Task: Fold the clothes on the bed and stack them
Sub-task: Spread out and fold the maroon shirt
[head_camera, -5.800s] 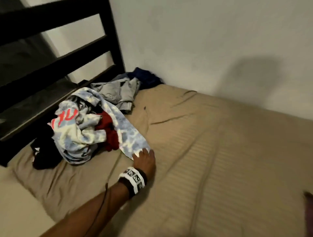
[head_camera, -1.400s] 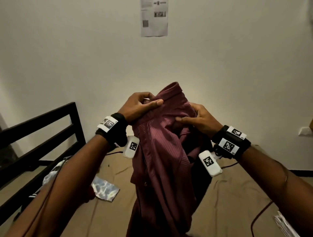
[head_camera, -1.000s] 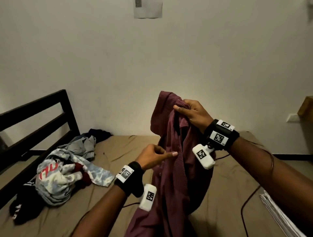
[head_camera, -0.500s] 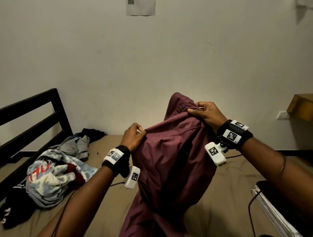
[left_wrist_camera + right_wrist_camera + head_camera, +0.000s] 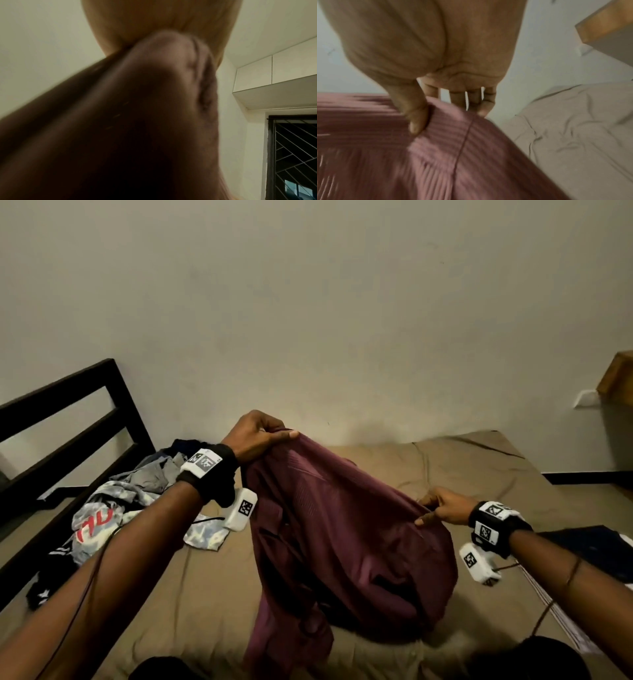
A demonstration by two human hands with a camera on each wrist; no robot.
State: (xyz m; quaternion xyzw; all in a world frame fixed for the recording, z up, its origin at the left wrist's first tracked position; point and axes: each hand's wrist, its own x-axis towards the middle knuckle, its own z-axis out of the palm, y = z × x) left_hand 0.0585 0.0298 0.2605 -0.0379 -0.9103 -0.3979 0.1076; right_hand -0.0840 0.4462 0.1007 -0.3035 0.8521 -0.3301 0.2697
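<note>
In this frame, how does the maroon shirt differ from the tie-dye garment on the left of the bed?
The maroon shirt is one plain dark colour with fine ribbing; the tie-dye garment is mottled blue and white with red lettering. The maroon shirt is held up by the left hand and right hand, its lower part trailing onto the bed; the tie-dye garment lies crumpled in a heap with other clothes, untouched. Neither is folded yet.
</note>
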